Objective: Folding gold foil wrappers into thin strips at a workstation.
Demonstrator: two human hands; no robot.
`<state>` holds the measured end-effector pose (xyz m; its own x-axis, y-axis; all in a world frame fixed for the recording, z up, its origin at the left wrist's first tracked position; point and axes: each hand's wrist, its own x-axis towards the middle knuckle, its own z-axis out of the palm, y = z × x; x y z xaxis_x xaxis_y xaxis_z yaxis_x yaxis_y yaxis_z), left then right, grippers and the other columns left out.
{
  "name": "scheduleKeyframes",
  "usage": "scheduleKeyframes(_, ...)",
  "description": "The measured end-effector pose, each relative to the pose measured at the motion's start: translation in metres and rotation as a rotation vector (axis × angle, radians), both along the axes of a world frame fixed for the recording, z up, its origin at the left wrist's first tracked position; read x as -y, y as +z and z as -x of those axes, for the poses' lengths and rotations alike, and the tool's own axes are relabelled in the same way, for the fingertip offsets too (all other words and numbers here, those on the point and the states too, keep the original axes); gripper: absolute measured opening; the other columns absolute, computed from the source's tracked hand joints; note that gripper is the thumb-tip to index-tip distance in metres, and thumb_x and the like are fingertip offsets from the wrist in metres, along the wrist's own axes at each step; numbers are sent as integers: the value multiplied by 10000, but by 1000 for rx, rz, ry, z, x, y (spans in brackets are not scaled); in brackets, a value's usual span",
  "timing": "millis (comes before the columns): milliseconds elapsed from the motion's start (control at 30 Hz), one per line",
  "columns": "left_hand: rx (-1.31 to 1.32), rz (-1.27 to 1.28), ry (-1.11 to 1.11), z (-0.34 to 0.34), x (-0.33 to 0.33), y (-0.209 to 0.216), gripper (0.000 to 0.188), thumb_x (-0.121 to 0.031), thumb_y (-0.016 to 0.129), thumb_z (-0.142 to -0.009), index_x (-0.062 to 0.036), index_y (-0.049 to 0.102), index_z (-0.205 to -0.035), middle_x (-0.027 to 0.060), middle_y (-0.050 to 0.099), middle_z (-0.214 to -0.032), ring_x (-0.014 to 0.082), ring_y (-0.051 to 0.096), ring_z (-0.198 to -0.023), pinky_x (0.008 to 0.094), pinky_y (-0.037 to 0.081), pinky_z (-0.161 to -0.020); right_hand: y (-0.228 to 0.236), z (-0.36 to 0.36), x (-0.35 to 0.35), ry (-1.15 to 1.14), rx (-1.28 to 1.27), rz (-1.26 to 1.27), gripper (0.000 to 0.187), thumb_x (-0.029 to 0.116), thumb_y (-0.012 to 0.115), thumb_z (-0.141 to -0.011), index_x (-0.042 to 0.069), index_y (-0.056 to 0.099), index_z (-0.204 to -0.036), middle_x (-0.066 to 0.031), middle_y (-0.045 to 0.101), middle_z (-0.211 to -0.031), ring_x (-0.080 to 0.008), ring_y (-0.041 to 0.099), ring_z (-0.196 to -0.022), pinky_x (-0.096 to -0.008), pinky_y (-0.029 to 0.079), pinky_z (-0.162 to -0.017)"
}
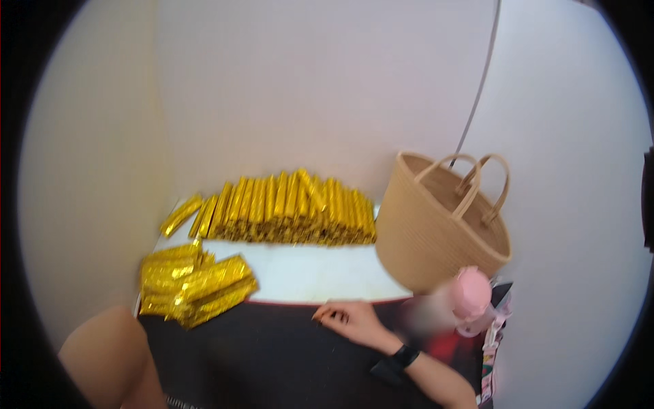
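Observation:
My right hand (351,323) is over the black mat (272,361), just in front of the white tabletop's near edge. Its fingers are curled in toward the thumb and I see nothing held between them. A dark band (406,355) circles that wrist. At the lower left a bare bent limb (109,354) enters, seemingly my left arm; my left hand does not show. Between them, loose shiny gold-wrapped sticks (214,283) lie in a heap across the mat's far left corner. Behind, a long stack of similar gold-wrapped sticks (272,198) stands along the wall.
A tan woven basket (429,225) with two loop handles leans at the right. In front of it are a pink round-topped object (471,293) and a blurred pale shape (432,310). Small pink and white items line the right edge. Walls (327,88) enclose the table on three sides.

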<state>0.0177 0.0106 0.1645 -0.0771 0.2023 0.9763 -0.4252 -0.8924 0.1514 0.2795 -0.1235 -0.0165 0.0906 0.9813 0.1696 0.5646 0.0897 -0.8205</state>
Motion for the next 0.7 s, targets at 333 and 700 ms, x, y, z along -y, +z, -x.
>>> scheduleKeyframes(333,238,-95,-48,-10,-16,-3,400,-100,652,-825,-45,596,-1217,126,597,-1242,267,502,-1228,380,424,-977,17,18,10,-9,20,208,165,190,654,-889,144,715,-1035,30,710,-828,-40,546,-579,-203,444,-555)
scheduleKeyframes(700,134,63,-224,-21,-3,-22,409,-111,648,-833,-50,585,-1233,131,591,-1250,269,500,-1230,384,416,-988,-5,-6,-8,15,0,7,142,178,655,-870,117,711,-985,6,695,-814,-59,578,-612,-219,480,-585)
